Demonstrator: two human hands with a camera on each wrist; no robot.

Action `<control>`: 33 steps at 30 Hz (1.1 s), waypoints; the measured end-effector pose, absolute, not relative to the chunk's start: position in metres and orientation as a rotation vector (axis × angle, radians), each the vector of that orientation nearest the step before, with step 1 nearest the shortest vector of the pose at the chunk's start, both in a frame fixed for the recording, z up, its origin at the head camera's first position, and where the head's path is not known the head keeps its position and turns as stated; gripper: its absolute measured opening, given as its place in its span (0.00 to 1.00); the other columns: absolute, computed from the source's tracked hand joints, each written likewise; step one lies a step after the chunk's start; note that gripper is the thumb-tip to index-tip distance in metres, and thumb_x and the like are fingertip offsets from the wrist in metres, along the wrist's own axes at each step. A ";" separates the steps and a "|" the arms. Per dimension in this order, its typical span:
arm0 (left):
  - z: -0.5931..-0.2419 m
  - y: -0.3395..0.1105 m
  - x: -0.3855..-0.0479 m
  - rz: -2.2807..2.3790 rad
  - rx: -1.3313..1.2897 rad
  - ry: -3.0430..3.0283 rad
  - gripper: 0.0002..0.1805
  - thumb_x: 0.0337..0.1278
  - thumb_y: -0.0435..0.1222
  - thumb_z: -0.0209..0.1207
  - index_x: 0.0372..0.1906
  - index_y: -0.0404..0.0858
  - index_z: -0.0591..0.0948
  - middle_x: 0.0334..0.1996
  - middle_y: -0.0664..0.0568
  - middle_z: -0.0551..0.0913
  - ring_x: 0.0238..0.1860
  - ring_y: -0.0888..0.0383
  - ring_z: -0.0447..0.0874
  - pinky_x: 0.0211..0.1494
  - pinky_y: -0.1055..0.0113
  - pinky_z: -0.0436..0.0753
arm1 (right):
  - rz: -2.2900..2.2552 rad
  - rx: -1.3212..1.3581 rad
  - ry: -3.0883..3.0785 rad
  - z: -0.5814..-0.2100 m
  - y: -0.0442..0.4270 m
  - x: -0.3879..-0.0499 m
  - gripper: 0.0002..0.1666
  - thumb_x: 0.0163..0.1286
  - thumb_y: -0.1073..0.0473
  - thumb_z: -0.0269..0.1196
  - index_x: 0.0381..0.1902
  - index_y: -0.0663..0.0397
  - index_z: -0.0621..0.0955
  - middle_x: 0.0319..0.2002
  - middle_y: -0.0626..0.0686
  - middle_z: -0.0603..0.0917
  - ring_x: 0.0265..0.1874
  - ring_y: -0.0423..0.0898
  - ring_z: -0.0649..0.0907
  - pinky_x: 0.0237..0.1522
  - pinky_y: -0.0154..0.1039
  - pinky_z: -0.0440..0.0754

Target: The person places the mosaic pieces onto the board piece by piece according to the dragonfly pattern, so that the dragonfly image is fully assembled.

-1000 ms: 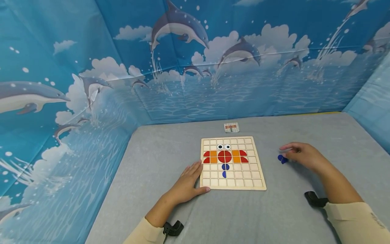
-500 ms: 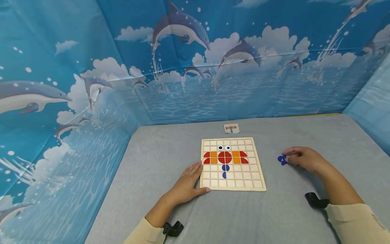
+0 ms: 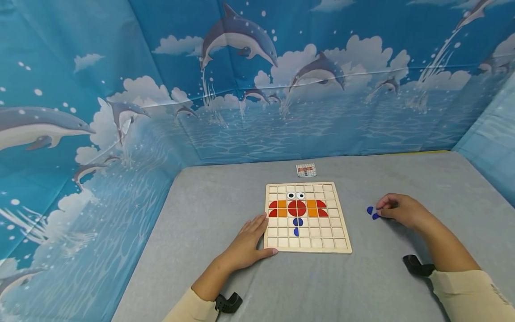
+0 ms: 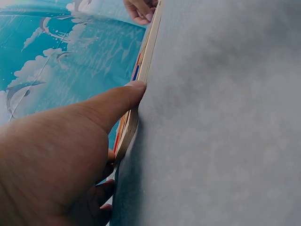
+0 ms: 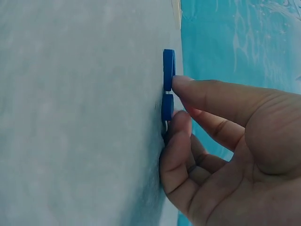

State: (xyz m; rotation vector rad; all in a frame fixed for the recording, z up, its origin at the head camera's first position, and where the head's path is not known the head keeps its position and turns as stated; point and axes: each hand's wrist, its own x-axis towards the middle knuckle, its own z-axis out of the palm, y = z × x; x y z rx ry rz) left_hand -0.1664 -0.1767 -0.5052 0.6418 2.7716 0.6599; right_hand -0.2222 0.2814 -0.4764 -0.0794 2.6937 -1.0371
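Observation:
A wooden grid board (image 3: 326, 237) holds white-and-black eye pieces (image 3: 295, 195), a red circle (image 3: 297, 208), orange squares (image 3: 311, 208), red quarter pieces (image 3: 273, 209) and blue half-circles (image 3: 297, 222). My left hand (image 3: 247, 246) rests at the board's lower left corner, thumb (image 4: 134, 87) along the near edge, other fingers at the left side. To the board's right, my right hand (image 3: 404, 210) is down at the loose blue half-circle pieces (image 3: 369, 209), thumb (image 5: 207, 92) and index finger pinched together. One blue piece seems held there, mostly hidden; two others show beside the fingertips.
A small pattern card (image 3: 306, 170) lies behind the board on the grey cloth-covered table (image 3: 217, 197). A dolphin-printed curtain (image 3: 257, 129) stands along the table's back and left side. Black wrist cameras (image 3: 228, 302) sit on both wrists.
My right hand's fingertips have come down onto the blue pieces and closed together. One of the three loose pieces is now out of sight at the fingers. The left hand stays put.

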 end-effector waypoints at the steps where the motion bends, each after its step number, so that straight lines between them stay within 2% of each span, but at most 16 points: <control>1: -0.505 -0.177 -0.166 0.660 0.641 2.771 0.53 0.61 0.60 0.63 0.81 0.40 0.54 0.83 0.55 0.47 0.84 0.55 0.44 0.85 0.51 0.48 | -1.028 -0.078 2.694 -0.476 0.282 -0.222 0.12 0.69 0.60 0.63 0.45 0.64 0.80 0.36 0.54 0.81 0.34 0.45 0.75 0.31 0.36 0.77; 7: -0.504 -0.176 -0.165 0.654 0.641 2.770 0.52 0.61 0.59 0.63 0.81 0.39 0.54 0.83 0.54 0.47 0.84 0.55 0.44 0.85 0.52 0.49 | -0.993 -0.098 2.669 -0.476 0.286 -0.223 0.15 0.69 0.61 0.64 0.49 0.67 0.80 0.36 0.53 0.80 0.34 0.45 0.76 0.32 0.36 0.78; 12: -0.503 -0.176 -0.165 0.656 0.632 2.767 0.52 0.61 0.59 0.63 0.81 0.39 0.54 0.83 0.54 0.47 0.84 0.54 0.45 0.85 0.51 0.49 | -0.993 -0.140 2.642 -0.474 0.289 -0.221 0.17 0.65 0.65 0.66 0.49 0.70 0.80 0.35 0.53 0.78 0.32 0.44 0.74 0.29 0.35 0.75; 21: -0.504 -0.176 -0.164 0.651 0.638 2.774 0.52 0.61 0.59 0.63 0.81 0.39 0.54 0.83 0.54 0.47 0.84 0.55 0.44 0.85 0.51 0.49 | -0.915 -0.118 2.666 -0.468 0.289 -0.219 0.13 0.65 0.61 0.65 0.44 0.65 0.82 0.34 0.52 0.82 0.33 0.45 0.76 0.32 0.37 0.75; 33: -0.504 -0.177 -0.164 0.644 0.650 2.777 0.53 0.62 0.59 0.63 0.81 0.39 0.53 0.83 0.53 0.48 0.84 0.54 0.44 0.85 0.52 0.49 | -0.890 -0.084 2.797 -0.469 0.292 -0.224 0.15 0.69 0.59 0.62 0.49 0.64 0.83 0.39 0.57 0.86 0.37 0.48 0.80 0.33 0.36 0.75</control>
